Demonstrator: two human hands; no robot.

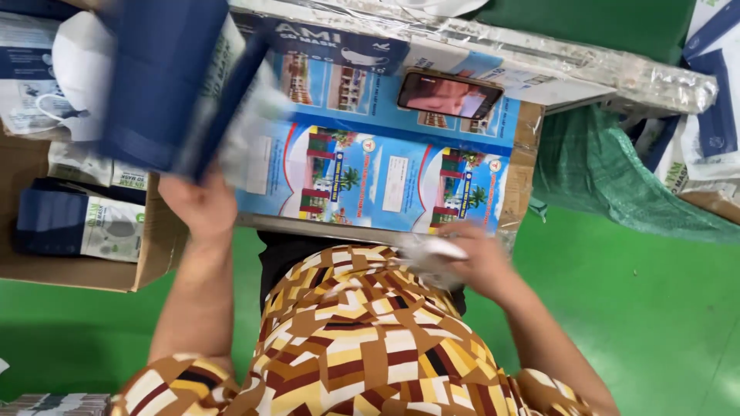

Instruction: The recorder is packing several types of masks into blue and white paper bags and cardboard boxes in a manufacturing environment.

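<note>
My left hand (196, 204) holds up a dark blue mask box (173, 81), blurred by motion, with its flap open toward the work board. My right hand (474, 262) is low near my lap, closed on a crumpled clear plastic wrapper with white masks (432, 258). Both hands sit at the near edge of a cardboard work board covered in blue printed sheets (385, 169).
A phone (449, 94) lies on the board with its screen lit. A cardboard carton (154, 254) at left holds blue and white mask packs (77, 223). Green woven sacking (601, 177) and more boxes (713, 108) lie at right on the green floor (640, 308).
</note>
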